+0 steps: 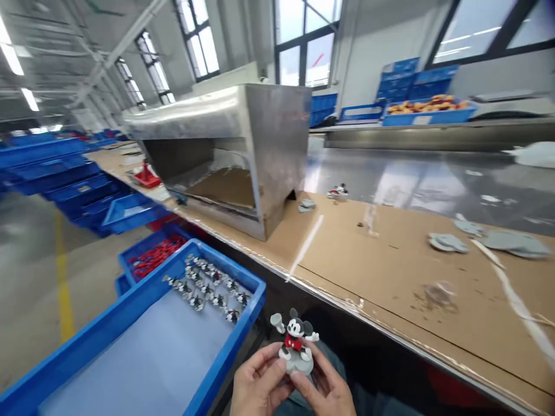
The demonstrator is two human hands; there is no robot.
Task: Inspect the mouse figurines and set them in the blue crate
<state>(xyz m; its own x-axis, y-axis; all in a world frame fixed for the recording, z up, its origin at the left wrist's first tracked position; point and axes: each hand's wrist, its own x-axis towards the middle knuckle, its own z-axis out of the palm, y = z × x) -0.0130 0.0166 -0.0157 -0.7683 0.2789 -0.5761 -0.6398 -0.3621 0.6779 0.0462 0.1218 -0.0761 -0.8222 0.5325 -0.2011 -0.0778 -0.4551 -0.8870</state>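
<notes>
I was looking into a factory hall: high steel roof beams with strip lights, tall windows, a concrete floor with a yellow line (64, 289). Stacked blue crates (65, 179) lined the aisle, a long cardboard-covered counter (390, 254) carried a steel hood (243, 144), and one blue tray (143, 346) held rows of identical toy figurines (208, 283).

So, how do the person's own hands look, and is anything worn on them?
Both hands are bare: the left hand and the right hand show no gloves, rings or watch. The nails are short and plain. Only the hands and the start of the wrists are in the picture, and no sleeve shows there; the forearms are out of view.
</notes>
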